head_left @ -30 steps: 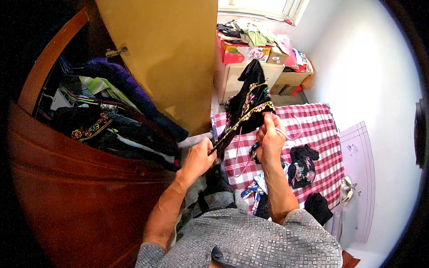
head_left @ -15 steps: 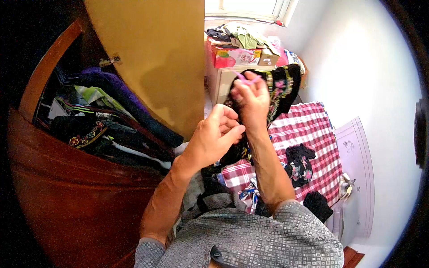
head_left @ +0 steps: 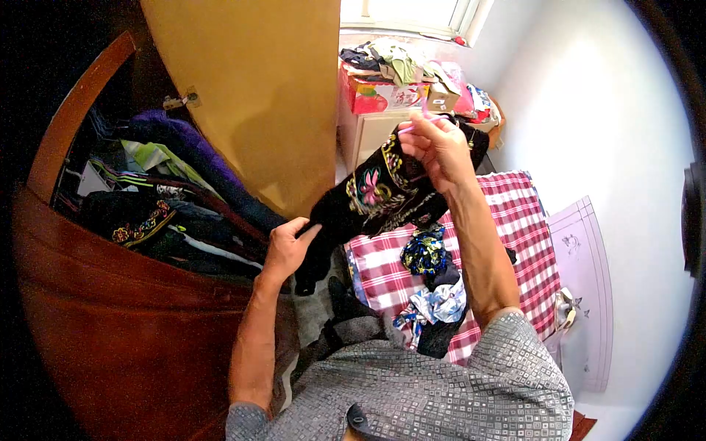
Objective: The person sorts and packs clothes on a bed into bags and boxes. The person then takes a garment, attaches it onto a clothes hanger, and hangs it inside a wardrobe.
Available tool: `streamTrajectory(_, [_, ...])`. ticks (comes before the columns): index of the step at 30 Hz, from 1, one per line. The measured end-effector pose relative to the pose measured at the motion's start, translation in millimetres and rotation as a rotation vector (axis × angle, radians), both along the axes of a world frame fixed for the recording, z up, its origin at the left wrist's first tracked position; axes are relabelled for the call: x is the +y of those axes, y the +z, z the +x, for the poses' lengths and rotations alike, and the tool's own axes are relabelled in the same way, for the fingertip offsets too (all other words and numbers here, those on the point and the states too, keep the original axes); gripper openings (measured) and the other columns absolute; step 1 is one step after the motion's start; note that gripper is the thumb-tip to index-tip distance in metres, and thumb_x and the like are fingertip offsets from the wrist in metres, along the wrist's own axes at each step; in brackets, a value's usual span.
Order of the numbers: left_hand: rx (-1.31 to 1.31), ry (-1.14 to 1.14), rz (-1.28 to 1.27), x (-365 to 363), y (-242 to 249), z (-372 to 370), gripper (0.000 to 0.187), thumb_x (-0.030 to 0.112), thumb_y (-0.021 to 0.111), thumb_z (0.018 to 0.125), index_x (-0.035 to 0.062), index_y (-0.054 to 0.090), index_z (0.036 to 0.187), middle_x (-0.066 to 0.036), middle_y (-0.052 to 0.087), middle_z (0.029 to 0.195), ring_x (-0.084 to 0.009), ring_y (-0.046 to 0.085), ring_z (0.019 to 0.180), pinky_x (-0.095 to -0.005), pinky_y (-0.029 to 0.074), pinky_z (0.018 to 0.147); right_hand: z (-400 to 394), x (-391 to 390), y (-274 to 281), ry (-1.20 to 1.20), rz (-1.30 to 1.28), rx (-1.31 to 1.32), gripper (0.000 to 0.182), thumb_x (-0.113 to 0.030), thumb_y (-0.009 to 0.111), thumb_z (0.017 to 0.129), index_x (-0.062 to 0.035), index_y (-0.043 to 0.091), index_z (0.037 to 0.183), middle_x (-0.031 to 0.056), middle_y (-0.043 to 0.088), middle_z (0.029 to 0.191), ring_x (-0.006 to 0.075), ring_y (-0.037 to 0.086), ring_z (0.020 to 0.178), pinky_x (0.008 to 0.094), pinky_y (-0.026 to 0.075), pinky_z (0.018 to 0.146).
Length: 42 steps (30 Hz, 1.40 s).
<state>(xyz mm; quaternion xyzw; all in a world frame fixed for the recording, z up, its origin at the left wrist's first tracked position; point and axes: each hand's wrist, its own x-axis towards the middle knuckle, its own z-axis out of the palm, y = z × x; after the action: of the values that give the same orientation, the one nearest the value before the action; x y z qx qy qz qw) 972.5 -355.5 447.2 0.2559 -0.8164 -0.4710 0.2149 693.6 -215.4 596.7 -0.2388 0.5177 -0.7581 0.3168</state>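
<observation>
A black garment with colourful embroidery [head_left: 371, 187] hangs stretched between my two hands, above the near left part of the checked bed cover. My right hand [head_left: 439, 151] is raised and pinches a pink hanger [head_left: 428, 117] at the garment's top. Lower and to the left, my left hand [head_left: 288, 248] grips the garment's edge between thumb and fingers. The lower parts of the hanger are hidden by the cloth and my fingers.
An open wardrobe with hanging clothes [head_left: 176, 220] is at the left, its yellow door [head_left: 257, 88] beside it. Crumpled clothes [head_left: 434, 301] lie on the checked bed cover [head_left: 515, 198]. Behind, boxes [head_left: 386, 97] bear more clothes below a window.
My left hand has moved left and down and taken hold of the garment, which now spreads out leftward. My right hand has shifted slightly right with the hanger.
</observation>
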Motion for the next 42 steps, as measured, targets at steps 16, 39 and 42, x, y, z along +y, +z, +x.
streamTrajectory(16, [0.235,0.101,0.058,3,62,18,0.034,0.028,0.060,0.104,-0.0048,0.067,0.105,0.005,0.057,0.079,-0.0053,0.045,0.075,-0.0259,0.043,0.068,-26,-36,-3,0.265,-0.105,-0.076,0.018,-0.014,0.067,0.097,-0.0011,0.065,0.108,0.0098,0.072,0.096,0.0214,0.073,0.089,0.0329,0.063,0.077])
streamTrajectory(39, [-0.142,-0.387,0.080,126,-96,61,0.028,0.022,0.070,0.092,-0.0002,0.068,0.110,-0.019,0.072,0.106,-0.0334,0.069,0.098,-0.0400,0.055,0.084,-24,-8,74,0.265,0.298,0.364,0.036,-0.032,0.053,0.105,-0.0024,0.071,0.112,-0.0079,0.053,0.069,0.0040,0.047,0.066,0.0233,0.038,0.066])
streamTrajectory(42, [-0.153,-0.337,0.194,130,-119,70,0.026,0.019,0.068,0.093,0.0008,0.069,0.111,-0.017,0.073,0.105,-0.0315,0.071,0.096,-0.0398,0.055,0.083,-21,8,106,0.127,0.316,0.296,0.035,-0.033,0.054,0.105,-0.0034,0.073,0.111,-0.0098,0.047,0.069,0.0035,0.041,0.065,0.0248,0.036,0.062])
